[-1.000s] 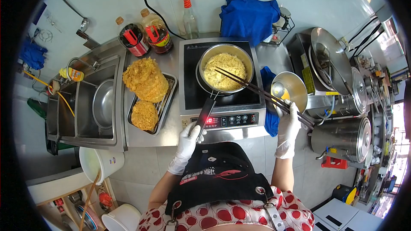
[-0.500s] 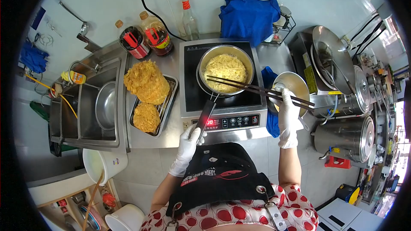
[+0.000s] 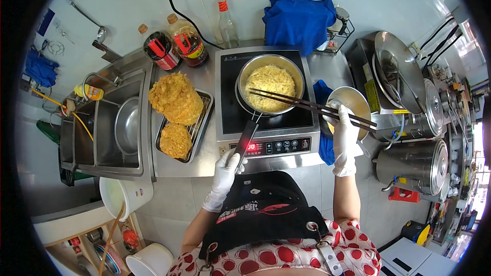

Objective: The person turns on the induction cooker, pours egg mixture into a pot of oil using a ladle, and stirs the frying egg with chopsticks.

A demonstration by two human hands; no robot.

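My left hand [image 3: 224, 175], in a white glove, is closed around the black handle of a steel saucepan [image 3: 300, 92]. The pan sits on an induction cooker [image 3: 225, 117] with a lit red display. Inside lies a pale yellow, crinkly mass that looks like noodles [image 3: 269, 79]. My right hand [image 3: 346, 135], also gloved, grips a pair of long dark chopsticks [image 3: 312, 106]. Their tips reach over the pan and rest at the yellow mass. Beyond my right hand stands a steel bowl-like pan [image 3: 358, 99] with a handle, partly hidden by the hand.
Golden crinkly cakes lie on a wire-racked tray [image 3: 203, 122] left of the cooker. Sauce bottles [image 3: 188, 41] and a clear glass bottle [image 3: 228, 24] stand behind. A sink [image 3: 97, 133] is at far left. Blue cloths [image 3: 299, 20], a wok [image 3: 396, 66] and large pots [image 3: 411, 166] are rightward.
Almost nothing differs; the whole view has shifted very slightly. Both hands keep their grips, and the chopsticks stay over the pan.
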